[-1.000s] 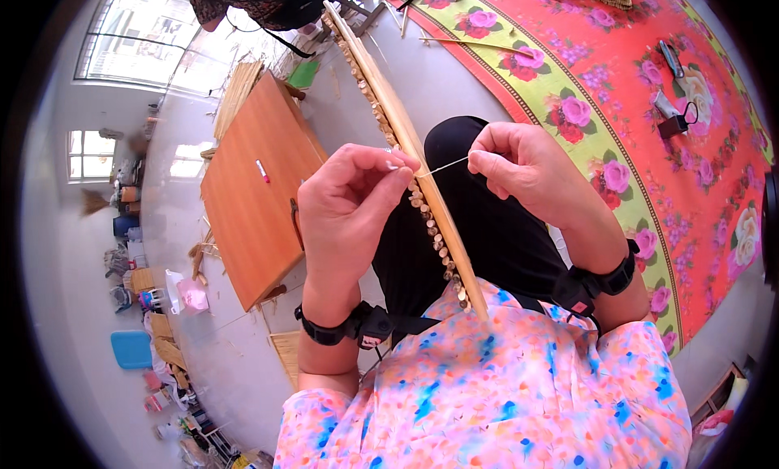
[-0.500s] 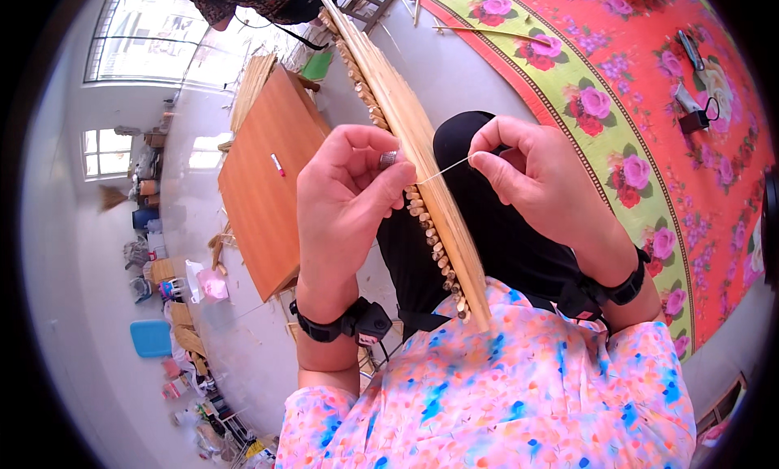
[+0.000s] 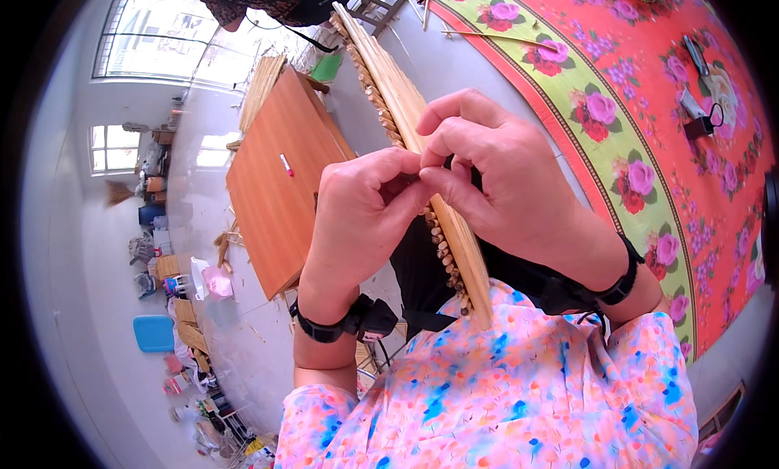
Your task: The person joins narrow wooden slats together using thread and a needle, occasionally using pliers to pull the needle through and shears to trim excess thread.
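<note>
Across my lap slopes a long, pale mat of thin sticks (image 3: 466, 254), running up and away to the far left. Cut round ends (image 3: 442, 258) line its left edge. Over its middle my left hand (image 3: 361, 205) and my right hand (image 3: 503, 169) meet, fingertips touching. Both thumbs and forefingers are pinched closed. A thin pale thread, visible between them earlier, is now hidden by the fingers. Some of the mat lies behind my hands.
Left of the mat stands a brown wooden board or table (image 3: 280, 181) with a marker (image 3: 287, 165) on it. A red flowered cloth (image 3: 714, 217) covers the right, bearing a black-and-silver tool (image 3: 695, 55). Another person (image 3: 276, 0) is at the top.
My right hand has moved left and up to meet my left hand, closing the gap the thread spanned. My left hand has shifted slightly right and down.
</note>
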{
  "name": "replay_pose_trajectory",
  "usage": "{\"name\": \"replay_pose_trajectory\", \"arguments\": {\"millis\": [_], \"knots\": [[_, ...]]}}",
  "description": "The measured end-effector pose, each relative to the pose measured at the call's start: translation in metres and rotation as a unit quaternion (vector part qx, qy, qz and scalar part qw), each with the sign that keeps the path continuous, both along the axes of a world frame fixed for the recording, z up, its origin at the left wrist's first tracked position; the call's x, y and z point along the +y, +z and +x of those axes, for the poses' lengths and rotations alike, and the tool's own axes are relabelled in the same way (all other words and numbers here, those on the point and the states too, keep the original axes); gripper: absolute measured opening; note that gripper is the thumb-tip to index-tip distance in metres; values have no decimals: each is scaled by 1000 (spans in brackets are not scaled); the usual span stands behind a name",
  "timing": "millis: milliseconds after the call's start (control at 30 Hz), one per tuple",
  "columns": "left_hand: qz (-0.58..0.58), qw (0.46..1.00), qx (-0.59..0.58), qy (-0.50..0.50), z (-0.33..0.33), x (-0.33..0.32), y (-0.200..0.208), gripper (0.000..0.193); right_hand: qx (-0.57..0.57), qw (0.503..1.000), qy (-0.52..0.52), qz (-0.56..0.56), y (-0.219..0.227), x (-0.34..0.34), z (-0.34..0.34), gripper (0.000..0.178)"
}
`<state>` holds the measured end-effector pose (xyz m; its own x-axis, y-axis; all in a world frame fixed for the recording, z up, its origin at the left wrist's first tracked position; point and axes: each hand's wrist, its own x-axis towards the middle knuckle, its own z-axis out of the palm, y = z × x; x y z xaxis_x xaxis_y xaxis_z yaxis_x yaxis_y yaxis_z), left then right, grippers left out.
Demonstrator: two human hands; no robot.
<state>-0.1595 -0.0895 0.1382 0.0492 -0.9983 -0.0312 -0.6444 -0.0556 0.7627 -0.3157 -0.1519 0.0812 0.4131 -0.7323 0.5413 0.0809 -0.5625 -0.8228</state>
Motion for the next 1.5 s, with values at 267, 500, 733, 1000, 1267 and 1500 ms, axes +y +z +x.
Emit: {"name": "replay_pose_trajectory", "arguments": {"millis": [267, 500, 733, 1000, 1267, 1500], "knots": [[38, 973, 223, 46, 18, 3, -4, 9, -29, 969, 56, 240, -23, -2, 6, 15], [14, 973, 228, 17, 22, 0, -8, 9, -43, 958, 116, 259, -25, 5, 12, 34], [6, 984, 178, 25, 19, 0, -8, 11, -76, 971, 77, 211, -19, 5, 11, 35], [-5, 986, 165, 21, 15, -4, -13, 9, -113, 982, 29, 151, -19, 5, 18, 20], [18, 980, 196, 27, 15, -3, -14, 13, -71, 986, 4, 148, -25, 1, 17, 13], [14, 975, 223, 18, 17, -1, -13, 11, -91, 966, 38, 241, -22, 2, 14, 21]]}}
